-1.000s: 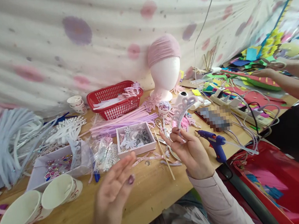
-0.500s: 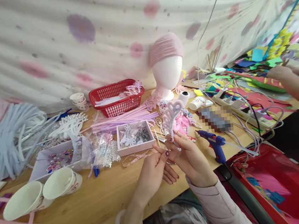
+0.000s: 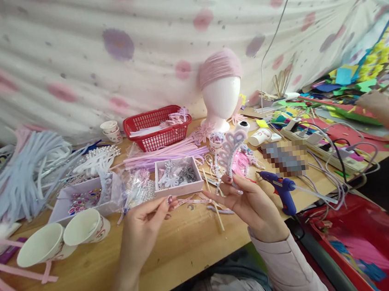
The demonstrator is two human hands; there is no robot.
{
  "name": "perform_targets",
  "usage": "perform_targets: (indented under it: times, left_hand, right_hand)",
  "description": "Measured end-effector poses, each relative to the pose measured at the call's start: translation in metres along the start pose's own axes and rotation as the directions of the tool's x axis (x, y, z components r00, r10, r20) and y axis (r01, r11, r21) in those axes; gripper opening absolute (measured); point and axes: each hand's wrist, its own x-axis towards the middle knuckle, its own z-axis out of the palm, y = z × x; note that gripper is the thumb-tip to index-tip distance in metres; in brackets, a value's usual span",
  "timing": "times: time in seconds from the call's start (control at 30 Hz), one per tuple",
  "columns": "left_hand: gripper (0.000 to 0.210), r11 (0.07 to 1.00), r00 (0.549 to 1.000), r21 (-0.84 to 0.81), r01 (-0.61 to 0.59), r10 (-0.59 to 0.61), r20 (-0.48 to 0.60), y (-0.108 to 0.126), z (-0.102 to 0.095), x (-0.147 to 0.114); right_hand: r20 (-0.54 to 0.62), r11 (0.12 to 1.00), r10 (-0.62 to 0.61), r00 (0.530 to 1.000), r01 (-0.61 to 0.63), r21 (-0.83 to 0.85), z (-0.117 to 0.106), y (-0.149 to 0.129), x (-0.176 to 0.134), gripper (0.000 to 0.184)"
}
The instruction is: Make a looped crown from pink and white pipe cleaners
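Note:
In my right hand (image 3: 254, 199) a pale lilac pipe-cleaner tiara (image 3: 231, 148) stands upright, a curved band edged with fuzzy loops, pinched at its lower end. My left hand (image 3: 150, 219) is apart from it, thumb and fingertips pressed together over the table; whatever lies between them is too small to make out. Behind my hands are a white box (image 3: 180, 186) of silvery charms and a pink measuring tape (image 3: 195, 200). A thin wooden stick (image 3: 218, 211) lies between the hands. Right of my right hand rests a blue glue gun (image 3: 280, 189).
At the back stand a white foam head (image 3: 222, 97) and a red basket (image 3: 161, 139). Paper cups (image 3: 40, 245) and bundled pipe cleaners (image 3: 26, 167) fill the left. Cables trail from a power strip (image 3: 312, 138); another person's hand (image 3: 374, 101) works at far right.
My left hand has moved away from my right hand, leftward, fingertips pinched. My right hand keeps hold of the tiara. The view has shifted slightly.

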Motion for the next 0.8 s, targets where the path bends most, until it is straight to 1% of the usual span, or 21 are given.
perform_targets:
  times: [0.03,0.07,0.13,0.17,0.23,0.3,0.37,0.47,0.6,0.67,0.7,0.73,0.77,0.8]
  left_hand:
    - [0.013,1.0,1.0,0.003,-0.009,0.009,-0.03,-0.002,-0.005,-0.002]
    - [0.012,1.0,0.998,-0.03,-0.002,0.0,-0.066,-0.004,-0.008,-0.004]
    - [0.015,0.987,0.991,-0.156,0.038,-0.057,-0.119,-0.008,-0.01,-0.007]
    - [0.019,0.969,0.989,-0.237,0.068,-0.097,-0.115,-0.01,-0.01,-0.008]
    - [0.026,0.915,0.985,-0.382,0.127,-0.161,-0.058,-0.011,-0.006,-0.01]
    - [0.028,0.861,0.984,-0.482,0.159,-0.179,0.005,-0.011,-0.001,-0.013]
    - [0.026,0.829,0.986,-0.538,0.153,-0.162,0.03,-0.01,0.003,-0.018]
    - [0.024,0.809,0.991,-0.572,0.137,-0.108,0.083,-0.011,0.008,-0.028]
    - [0.03,0.793,0.988,-0.601,0.094,-0.001,0.154,-0.014,0.006,-0.043]
    - [0.035,0.82,0.986,-0.569,0.059,0.04,0.159,-0.016,0.002,-0.047]
    - [0.035,0.862,0.986,-0.506,0.032,0.057,0.16,-0.017,-0.001,-0.049]
    - [0.035,0.918,0.986,-0.396,-0.01,0.075,0.15,-0.018,-0.004,-0.049]
    - [0.034,0.967,0.988,-0.248,-0.064,0.097,0.123,-0.019,-0.008,-0.049]
    - [0.034,0.99,0.988,-0.083,-0.116,0.124,0.092,-0.02,-0.011,-0.049]
  right_hand:
    - [0.005,1.0,0.005,1.0,-0.005,0.002,-0.001,0.0,0.0,0.025]
    - [0.01,1.0,0.009,1.0,-0.009,0.002,-0.001,0.0,-0.001,0.025]
    - [0.017,1.0,0.014,1.0,-0.014,-0.005,-0.001,0.0,-0.002,0.025]
    - [0.021,1.0,0.016,1.0,-0.016,-0.008,-0.001,0.001,-0.003,0.025]
    - [0.033,1.0,0.023,0.999,-0.022,-0.011,0.0,0.003,-0.004,0.026]
    - [0.048,0.999,0.033,0.998,-0.032,-0.009,0.001,0.007,-0.007,0.026]
    - [0.067,0.999,0.044,0.997,-0.044,-0.006,0.0,0.011,-0.011,0.026]
    - [0.103,0.998,0.055,0.993,-0.055,-0.006,-0.002,0.017,-0.017,0.024]
    - [0.116,0.997,0.073,0.991,-0.072,-0.006,-0.005,0.024,-0.025,0.024]
    - [0.109,0.996,0.088,0.99,-0.087,-0.009,-0.006,0.027,-0.029,0.025]
    - [0.105,0.995,0.098,0.99,-0.098,-0.012,-0.005,0.028,-0.031,0.026]
    - [0.101,0.994,0.106,0.989,-0.105,-0.018,-0.005,0.03,-0.032,0.027]
    - [0.098,0.994,0.11,0.989,-0.108,-0.025,-0.004,0.031,-0.033,0.027]
    - [0.094,0.994,0.111,0.989,-0.108,-0.032,-0.003,0.032,-0.034,0.028]
